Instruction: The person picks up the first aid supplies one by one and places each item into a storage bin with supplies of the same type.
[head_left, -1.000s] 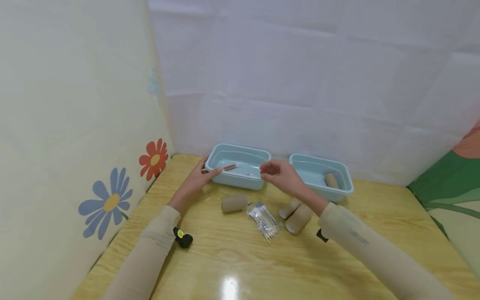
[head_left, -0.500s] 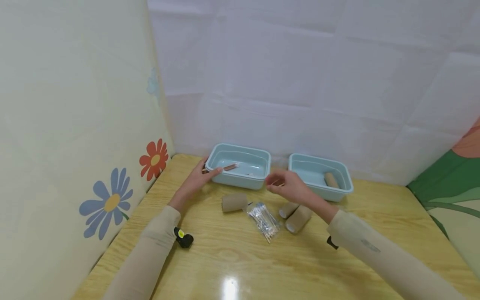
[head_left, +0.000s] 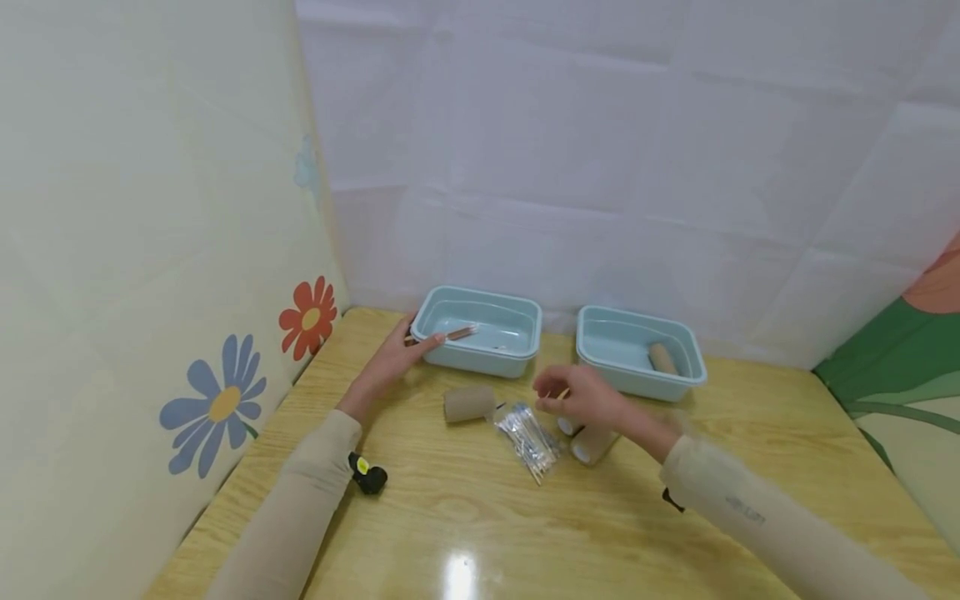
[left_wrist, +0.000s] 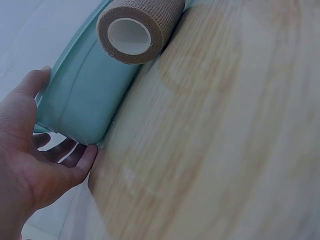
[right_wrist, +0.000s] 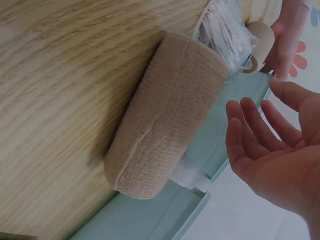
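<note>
My left hand (head_left: pixel 390 362) grips the left end of a light-blue plastic bin (head_left: pixel 480 362), its thumb over the rim and its fingers around the end, as the left wrist view shows. Inside lies a slim brown item with a white tip (head_left: pixel 461 333). My right hand (head_left: pixel 588 400) hovers over two tan bandage rolls (head_left: pixel 592 446), its fingers loosely bent and nothing held. In the right wrist view, one such ribbed bandage roll (right_wrist: pixel 160 120) lies near that hand, apart from the fingers. A clear bag of cotton swabs (head_left: pixel 528 440) lies left of these rolls.
A second light-blue bin (head_left: pixel 637 382) stands to the right, holding one tan roll (head_left: pixel 662 358). Another bandage roll (head_left: pixel 469 403) lies before the left bin. White sheeting (head_left: pixel 495 150) hangs close behind both bins, and a flowered panel (head_left: pixel 150 208) borders the left.
My right hand has moved from beside the left bin's right end toward me, down over the bandage rolls. The left hand and the bins stay where they were.
</note>
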